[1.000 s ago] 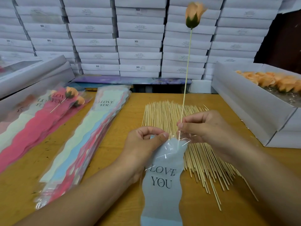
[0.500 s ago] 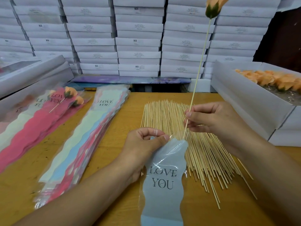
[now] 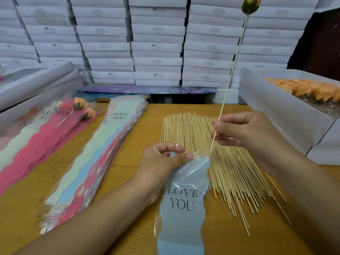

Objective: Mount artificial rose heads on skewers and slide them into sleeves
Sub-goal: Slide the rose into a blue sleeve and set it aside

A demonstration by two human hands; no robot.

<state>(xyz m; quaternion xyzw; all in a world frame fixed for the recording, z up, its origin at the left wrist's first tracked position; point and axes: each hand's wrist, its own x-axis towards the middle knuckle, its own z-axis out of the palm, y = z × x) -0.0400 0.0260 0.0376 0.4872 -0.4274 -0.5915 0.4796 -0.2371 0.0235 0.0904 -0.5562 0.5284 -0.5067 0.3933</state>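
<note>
Sleeving is the step we judge to be in hand: one rose is already mounted, and its stick is being fed into a wrapper. Our right hand [image 3: 244,131] has its fingers pinched together on the skewer [image 3: 232,70] low on its length, so the peach rose head [image 3: 250,4] stands high and leans to the right. The lower tip sits right at the clear mouth of the blue "LOVE YOU" sleeve [image 3: 181,201], which lies flat on the wooden surface [image 3: 128,227]. Our left hand [image 3: 161,162] pinches the top film of that sleeve between thumb and curled fingers, lifting it to keep the mouth apart.

Next, we think, the stick must go straight down the length of the sleeve without snagging the film, while the left hand keeps hold of the opening.

Whether the tip has entered the sleeve or only touches its edge is hard to make out through the shiny plastic. The rose head is cut off by the top edge, and the sleeve's lower end runs out of view. Loose skewers [image 3: 220,162] lie just beside the sleeve, and more rose heads sit in the white box [image 3: 276,111] at right.
</note>
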